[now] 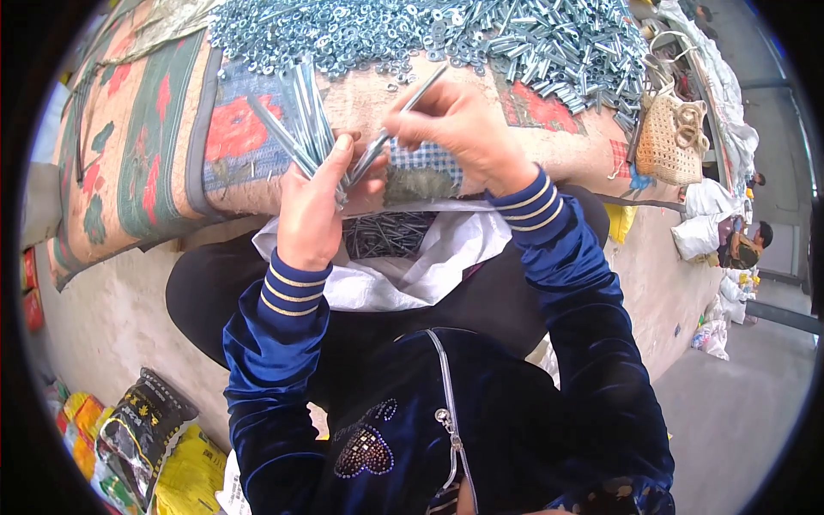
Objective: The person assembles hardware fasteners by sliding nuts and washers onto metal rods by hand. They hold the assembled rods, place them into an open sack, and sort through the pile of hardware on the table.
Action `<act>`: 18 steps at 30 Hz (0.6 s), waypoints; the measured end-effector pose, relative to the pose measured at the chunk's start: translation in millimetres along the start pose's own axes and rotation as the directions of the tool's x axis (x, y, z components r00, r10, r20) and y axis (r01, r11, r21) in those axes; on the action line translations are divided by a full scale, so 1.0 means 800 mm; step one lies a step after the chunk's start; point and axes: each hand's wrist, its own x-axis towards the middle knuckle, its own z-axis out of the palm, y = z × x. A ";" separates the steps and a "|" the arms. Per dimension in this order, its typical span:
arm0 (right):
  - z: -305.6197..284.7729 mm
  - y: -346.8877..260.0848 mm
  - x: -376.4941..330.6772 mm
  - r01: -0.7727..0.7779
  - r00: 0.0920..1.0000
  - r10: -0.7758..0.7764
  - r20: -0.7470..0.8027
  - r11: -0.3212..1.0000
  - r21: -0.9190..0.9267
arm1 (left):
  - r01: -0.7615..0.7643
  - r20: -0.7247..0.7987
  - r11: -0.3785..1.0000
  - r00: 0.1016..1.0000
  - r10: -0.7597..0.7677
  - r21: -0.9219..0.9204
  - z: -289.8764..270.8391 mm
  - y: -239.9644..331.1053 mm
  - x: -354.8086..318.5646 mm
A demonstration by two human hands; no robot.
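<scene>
My left hand (pixel 311 215) is closed around a fanned bundle of long, thin metal rods (pixel 311 112), which point up and away from me. To its right, my right hand (pixel 463 129) pinches one slim metal rod (pixel 427 86) between thumb and fingers. That rod slants down toward the left hand's fingertips; whether it touches the rods there I cannot tell. Below both hands, an open white woven sack (pixel 378 290) lies across my lap. Many dark, thin metal rods (pixel 390 233) fill its mouth.
The table wears a patterned, worn cloth (pixel 184 129). Washers (pixel 326 34) and short metal tubes (pixel 558 51) are heaped at its far side. A woven bag (pixel 669 137) hangs at the right edge. Filled sacks (pixel 193 472) stand lower left; another person (pixel 748 247) sits far right.
</scene>
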 end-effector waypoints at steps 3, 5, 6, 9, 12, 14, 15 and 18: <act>-0.021 -0.002 -0.001 0.091 0.992 -0.089 -0.084 0.996 0.022 | 0.056 0.057 0.974 0.996 -0.070 0.219 -0.007 0.010 -0.001; -0.021 -0.003 0.000 0.090 0.993 -0.085 -0.076 0.994 0.060 | 0.231 0.137 0.935 0.952 -0.274 0.270 -0.019 0.011 0.001; -0.021 -0.002 0.000 0.101 0.992 -0.096 -0.079 0.993 0.059 | 0.243 0.187 0.954 0.943 -0.274 0.175 -0.014 0.011 -0.002; -0.020 0.010 0.005 0.177 0.981 -0.178 -0.081 0.984 -0.021 | 0.203 0.233 0.973 0.946 -0.224 0.112 -0.009 0.008 -0.001; -0.015 0.011 0.007 0.280 0.950 -0.286 -0.127 0.958 -0.063 | 0.122 0.129 0.980 0.981 -0.143 0.157 -0.009 0.000 -0.002; -0.017 0.006 0.007 0.222 0.971 -0.216 -0.097 0.974 0.053 | 0.068 0.110 0.977 0.990 -0.091 0.204 -0.007 0.001 -0.006; -0.018 -0.005 0.006 0.221 0.972 -0.215 -0.098 0.974 0.053 | 0.014 0.093 0.968 0.995 -0.039 0.251 -0.005 0.000 -0.008; -0.019 -0.022 0.006 -0.189 0.978 0.058 -0.203 0.663 -0.724 | -0.069 0.035 0.959 0.997 0.062 0.276 -0.006 -0.002 -0.010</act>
